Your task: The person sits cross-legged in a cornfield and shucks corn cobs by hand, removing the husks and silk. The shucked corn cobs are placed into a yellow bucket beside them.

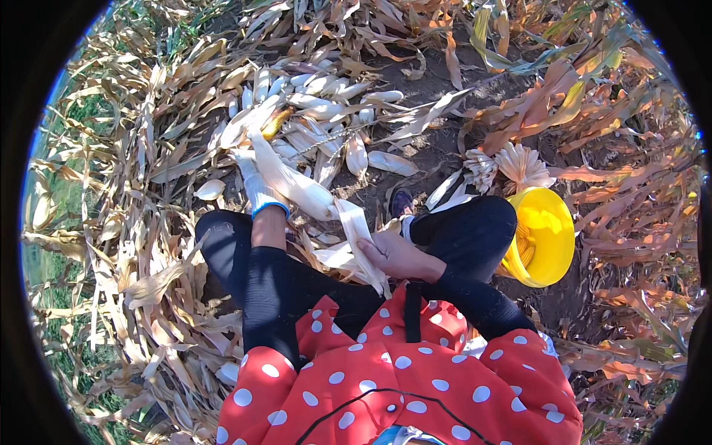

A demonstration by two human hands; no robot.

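Note:
My left hand (255,181), in a whitish knit glove with a blue cuff, grips an ear of corn (297,186) wrapped in pale dry husk. Bare and bent inward, my right hand (392,253) pinches a loose strip of husk (356,228) at the ear's near end. Yellow kernels (276,123) show among husk leaves just beyond the glove; whether they belong to the held ear I cannot tell. Past my hands lies a pile of ears in husk (325,89). The glove's fingers are mostly hidden behind husk.
A yellow bucket (548,236) with several yellow cobs (523,245) inside stands tilted by my right knee (495,219). Behind it sit two fanned bunches of husk (523,166). Dry corn stalks and leaves (628,222) crowd the right; more dry leaves (150,278) cover the left.

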